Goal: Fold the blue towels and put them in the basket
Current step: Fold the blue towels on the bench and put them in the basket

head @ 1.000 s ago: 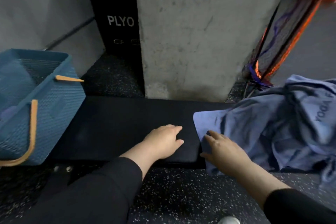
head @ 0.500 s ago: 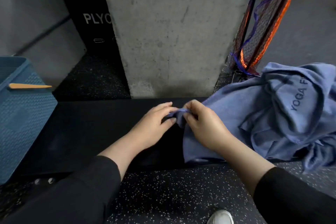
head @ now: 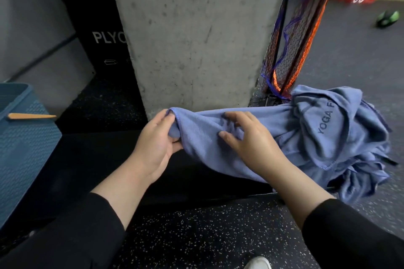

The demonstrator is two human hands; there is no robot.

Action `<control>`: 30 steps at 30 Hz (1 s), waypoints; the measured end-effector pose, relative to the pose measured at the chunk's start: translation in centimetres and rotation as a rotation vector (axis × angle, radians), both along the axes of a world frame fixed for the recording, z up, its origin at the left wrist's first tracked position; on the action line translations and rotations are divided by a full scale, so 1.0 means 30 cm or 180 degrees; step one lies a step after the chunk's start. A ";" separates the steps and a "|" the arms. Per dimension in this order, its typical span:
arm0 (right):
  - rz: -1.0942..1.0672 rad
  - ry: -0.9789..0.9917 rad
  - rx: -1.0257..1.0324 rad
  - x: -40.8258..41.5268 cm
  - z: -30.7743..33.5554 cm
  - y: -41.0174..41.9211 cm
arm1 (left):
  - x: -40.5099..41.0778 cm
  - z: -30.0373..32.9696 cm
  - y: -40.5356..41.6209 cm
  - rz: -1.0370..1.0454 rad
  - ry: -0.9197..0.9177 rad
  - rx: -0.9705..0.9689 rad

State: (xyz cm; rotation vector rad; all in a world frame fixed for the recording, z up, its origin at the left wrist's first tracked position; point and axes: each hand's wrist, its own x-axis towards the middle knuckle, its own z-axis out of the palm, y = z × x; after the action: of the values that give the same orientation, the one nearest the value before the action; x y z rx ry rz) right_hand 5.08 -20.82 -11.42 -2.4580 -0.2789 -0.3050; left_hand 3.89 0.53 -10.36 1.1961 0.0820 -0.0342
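So, far left of frame: basket (head: 24,137), blue w/ a tan handle, sitting on the black bench (head: 91,166), well apart from both hands. It's the drop-off spot but nothing folded is ready for it yet.

Centre-left: left hand (head: 156,146) pinches a corner of the blue towel (head: 209,137) between thumb and fingers, lifted just above the bench in front of the concrete pillar (head: 196,35).

Centre-right: right hand (head: 251,137) sits on the same towel, fingers curled into the cloth, bunching it. Hands are apart w/ a stretch of towel between them.

Key relation: the towel's long axis runs roughly left-right across the frame, from the left hand's corner out to the heap of towels (head: 341,133) at right, where its far end is buried. So the rest of the cloth lies to the right of both hands; right hand is nearer the heap, left hand nearer the basket. My read: next move needs a pull leftward, w/ the right hand sliding along the top edge to find the 2nd corner.

Vs 0.5 s ago: hands were together at mid-frame, both pinching one corner; now they've separated, the left keeps the corner, and the towel edge is drawn out taut and raised off the bench. Vs 1 s ago: both hands lay flat, no grip at all.
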 end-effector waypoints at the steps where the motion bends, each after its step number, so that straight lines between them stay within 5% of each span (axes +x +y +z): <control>1: -0.0028 0.0029 -0.0182 -0.002 -0.003 -0.012 | -0.005 0.004 -0.003 -0.0016 0.0048 -0.0058; 13: -0.1030 -0.0230 -0.1255 -0.010 0.050 -0.355 | -0.030 0.080 -0.056 0.0171 0.0311 -0.0686; 21: -0.0997 -0.0463 -0.1026 -0.014 0.036 -0.360 | -0.041 0.190 -0.054 0.0628 -0.0180 -0.1344; 26: -0.1265 -0.0684 -0.0938 -0.015 0.035 -0.356 | -0.026 0.190 -0.036 0.0713 -0.0282 -0.1277; 30: -0.1564 -0.1040 -0.0641 -0.019 0.060 -0.371 | 0.016 0.134 -0.023 0.0683 -0.0109 -0.0564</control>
State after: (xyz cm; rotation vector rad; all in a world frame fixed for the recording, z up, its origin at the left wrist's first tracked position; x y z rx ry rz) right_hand 4.53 -31.95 -9.63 -2.6433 0.1774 -0.9320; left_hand 4.38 -0.16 -6.34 1.0054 0.1733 0.1643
